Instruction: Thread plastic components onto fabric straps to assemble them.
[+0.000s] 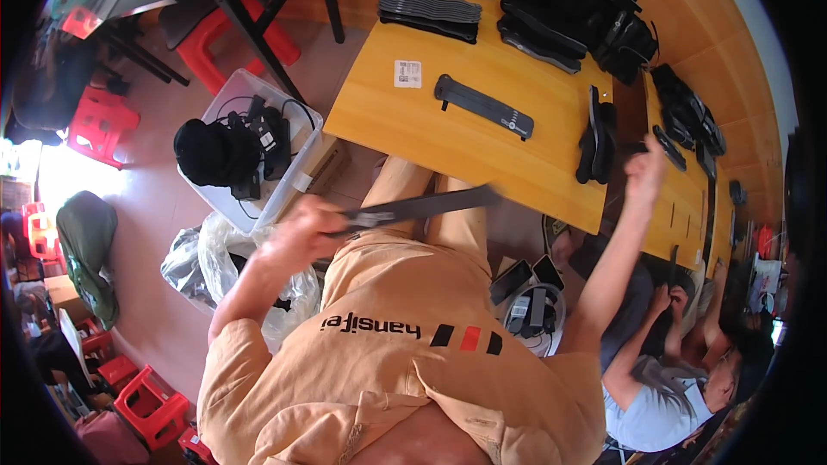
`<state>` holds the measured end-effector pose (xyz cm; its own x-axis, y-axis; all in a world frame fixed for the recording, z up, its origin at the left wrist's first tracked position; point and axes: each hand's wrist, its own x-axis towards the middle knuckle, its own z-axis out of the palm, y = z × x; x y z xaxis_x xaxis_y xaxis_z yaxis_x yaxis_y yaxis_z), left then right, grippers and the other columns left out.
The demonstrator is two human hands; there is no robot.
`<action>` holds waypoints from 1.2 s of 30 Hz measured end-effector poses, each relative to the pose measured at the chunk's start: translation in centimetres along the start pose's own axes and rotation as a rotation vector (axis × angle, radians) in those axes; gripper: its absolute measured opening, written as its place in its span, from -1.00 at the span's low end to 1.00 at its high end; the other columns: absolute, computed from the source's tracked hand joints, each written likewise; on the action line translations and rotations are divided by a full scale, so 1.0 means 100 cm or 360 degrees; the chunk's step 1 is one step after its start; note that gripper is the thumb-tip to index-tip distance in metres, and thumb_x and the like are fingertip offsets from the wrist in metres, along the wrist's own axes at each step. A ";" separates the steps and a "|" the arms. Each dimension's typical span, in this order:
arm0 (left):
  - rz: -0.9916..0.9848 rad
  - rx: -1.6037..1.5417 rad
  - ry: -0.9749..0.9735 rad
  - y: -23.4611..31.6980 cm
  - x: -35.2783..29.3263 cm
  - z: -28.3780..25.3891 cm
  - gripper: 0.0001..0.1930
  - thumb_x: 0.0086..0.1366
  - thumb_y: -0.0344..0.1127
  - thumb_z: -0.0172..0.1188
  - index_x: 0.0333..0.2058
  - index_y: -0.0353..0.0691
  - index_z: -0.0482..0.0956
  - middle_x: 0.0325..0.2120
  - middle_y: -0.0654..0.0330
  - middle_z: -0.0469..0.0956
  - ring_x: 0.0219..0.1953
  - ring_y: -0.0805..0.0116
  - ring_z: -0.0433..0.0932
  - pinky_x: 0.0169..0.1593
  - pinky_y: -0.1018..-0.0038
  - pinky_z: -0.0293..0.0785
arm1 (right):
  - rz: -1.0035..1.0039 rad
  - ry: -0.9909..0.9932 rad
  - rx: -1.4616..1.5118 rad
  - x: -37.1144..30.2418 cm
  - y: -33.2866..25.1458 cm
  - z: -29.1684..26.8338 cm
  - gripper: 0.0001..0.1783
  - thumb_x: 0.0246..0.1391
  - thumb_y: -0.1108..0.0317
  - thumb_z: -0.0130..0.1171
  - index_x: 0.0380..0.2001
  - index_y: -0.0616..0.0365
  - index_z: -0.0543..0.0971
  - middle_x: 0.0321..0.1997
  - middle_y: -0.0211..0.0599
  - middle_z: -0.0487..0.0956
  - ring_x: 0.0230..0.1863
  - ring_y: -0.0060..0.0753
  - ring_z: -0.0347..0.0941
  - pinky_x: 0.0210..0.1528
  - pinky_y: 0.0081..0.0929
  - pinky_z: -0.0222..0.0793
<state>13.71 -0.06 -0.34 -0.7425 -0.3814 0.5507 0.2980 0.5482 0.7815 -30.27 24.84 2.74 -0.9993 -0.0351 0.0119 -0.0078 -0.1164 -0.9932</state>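
In my left hand (308, 222) is one end of a long flat black strap (422, 207). The strap stretches to the right above my lap, a little blurred, its far end free near the table's front edge. My right hand (644, 174) is raised beyond the table's right edge, its fingers curled and one digit pointing up; I see nothing in it. On the yellow table (379, 112) a similar dark grey strap (484, 107) lies flat on its own. A small pile of black straps (596, 136) sits by the right edge, near my right hand.
A stack of grey straps (429, 13) and heaps of black gear (568, 9) line the table's back. Left of me stands a clear bin (211, 198) with black devices, above plastic bags (202, 263). A container of black items (534, 314) is right of my lap. A co-worker (663, 396) sits at right.
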 end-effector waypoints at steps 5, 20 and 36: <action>-0.1295 -0.1216 0.0432 0.008 0.006 -0.058 -0.60 0.22 -0.25 -0.07 -0.79 -0.06 0.15 -0.89 0.43 0.12 -0.85 0.64 0.01 -0.71 0.61 -0.10 | 0.0006 -0.0124 0.0109 0.013 -0.050 -0.055 -0.71 0.03 0.19 0.18 -0.64 0.09 0.43 -0.83 -0.67 0.00 -0.84 -0.74 -0.09 -0.76 -0.69 -0.13; -0.1902 -0.0775 0.0309 -0.126 0.009 0.046 -0.60 0.28 0.07 -0.04 -0.44 -0.17 0.47 -0.69 0.37 0.37 -0.66 0.55 0.32 -0.56 0.64 0.20 | -0.0654 -0.1095 -0.0914 -0.088 -0.077 0.012 -0.82 0.14 0.40 0.09 -0.28 0.29 0.57 -0.62 -0.48 0.36 -0.63 -0.72 0.30 -0.51 -0.74 0.29; -0.0644 -0.0504 -0.0702 -0.018 0.123 0.106 -0.69 0.17 -0.20 0.23 -0.22 -0.32 0.52 -0.43 0.18 0.52 -0.32 0.44 0.49 -0.23 0.50 0.41 | -0.0741 -0.1842 -0.0506 -0.152 -0.024 0.082 -0.82 -0.03 0.64 0.11 -0.30 0.29 0.55 -0.46 -0.28 0.54 -0.52 -0.58 0.48 -0.50 -0.67 0.39</action>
<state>-2.37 2.18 1.94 -0.9879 -0.1344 0.0779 0.0566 0.1560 0.9861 -14.79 17.54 5.85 -0.2884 -0.9102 0.2973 -0.5135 -0.1151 -0.8504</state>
